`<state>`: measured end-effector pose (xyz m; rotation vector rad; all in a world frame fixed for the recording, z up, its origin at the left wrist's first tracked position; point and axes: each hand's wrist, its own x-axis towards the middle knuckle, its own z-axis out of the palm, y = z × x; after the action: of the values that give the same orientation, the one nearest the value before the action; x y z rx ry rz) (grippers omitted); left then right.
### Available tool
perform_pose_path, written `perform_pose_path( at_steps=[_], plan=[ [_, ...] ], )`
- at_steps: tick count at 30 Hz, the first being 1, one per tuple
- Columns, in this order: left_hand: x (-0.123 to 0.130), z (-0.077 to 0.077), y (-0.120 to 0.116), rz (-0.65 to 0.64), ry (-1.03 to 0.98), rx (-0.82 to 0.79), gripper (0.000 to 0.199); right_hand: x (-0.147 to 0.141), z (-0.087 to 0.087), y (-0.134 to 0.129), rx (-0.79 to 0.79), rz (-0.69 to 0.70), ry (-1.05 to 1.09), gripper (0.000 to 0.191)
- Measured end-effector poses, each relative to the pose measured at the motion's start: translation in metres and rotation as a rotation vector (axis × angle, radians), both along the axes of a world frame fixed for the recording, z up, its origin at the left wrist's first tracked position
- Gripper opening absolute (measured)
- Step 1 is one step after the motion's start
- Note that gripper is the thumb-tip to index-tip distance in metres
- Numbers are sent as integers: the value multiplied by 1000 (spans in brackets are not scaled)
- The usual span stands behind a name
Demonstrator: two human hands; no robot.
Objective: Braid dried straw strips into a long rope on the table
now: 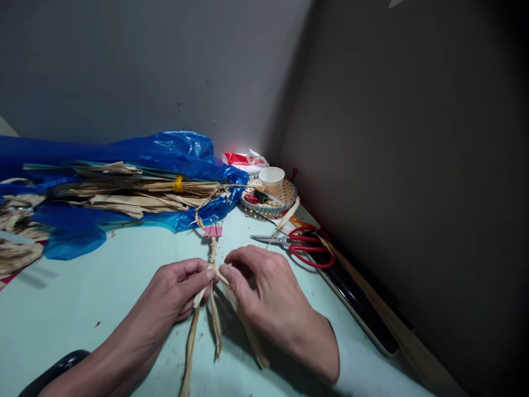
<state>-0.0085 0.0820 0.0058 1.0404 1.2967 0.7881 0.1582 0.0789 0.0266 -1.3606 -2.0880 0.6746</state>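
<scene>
A short braid of dry, straw-coloured leaf strips (212,251) runs toward me from a pink binder clip (213,231). My left hand (181,286) pinches the strips just below the braided part, thumb on top. Close by on the right, my right hand (264,281) holds another leaf strip between thumb and curled fingers. Loose strip ends (215,325) hang down toward the near edge, between and below both hands. The right palm and fingers hide part of the strip they hold.
Red-handled scissors (312,247) lie right of the hands beside a long black object (351,295). Behind, a blue plastic bag (165,144) holds bundled dry leaves (136,190). A woven tray (285,198) carries a white cup (271,176). A red-and-white packet (246,161) sits against the wall.
</scene>
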Motion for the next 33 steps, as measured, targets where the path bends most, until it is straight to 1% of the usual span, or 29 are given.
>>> perform_pose_path(
  at_steps=[1,3,4,6,11,14,16,18,22,24,26,30,33],
  plan=[
    [1,0,0,-1,-3,2,26,1,0,5,-65,23,54,26],
    [1,1,0,-7,8,-9,23,2,-4,12,-203,125,154,25],
    [1,0,1,-11,29,-14,23,2,-6,15,-251,164,193,24],
    [1,0,2,-25,89,10,22,0,-12,18,-297,179,232,22],
    [-1,3,3,-102,245,211,24,-3,-19,24,-284,166,253,25],
    [-2,4,2,-138,386,288,26,-3,-21,26,-279,112,300,27],
    [-3,3,2,-157,441,316,28,-3,-22,25,-291,75,317,30],
    [-3,3,2,-134,463,324,31,-3,-22,23,-279,56,313,31],
    [-2,5,1,-36,443,282,32,-3,-22,20,-217,55,245,32],
    [0,6,-1,-17,433,271,30,-3,-22,19,-194,57,223,32],
    [2,6,-5,-12,465,300,27,-3,-22,19,-196,60,237,31],
    [9,6,-16,-31,667,432,29,-4,-22,18,-246,86,338,29],
    [12,3,-23,-57,820,629,28,-4,-24,18,-297,112,413,31]
  ],
)
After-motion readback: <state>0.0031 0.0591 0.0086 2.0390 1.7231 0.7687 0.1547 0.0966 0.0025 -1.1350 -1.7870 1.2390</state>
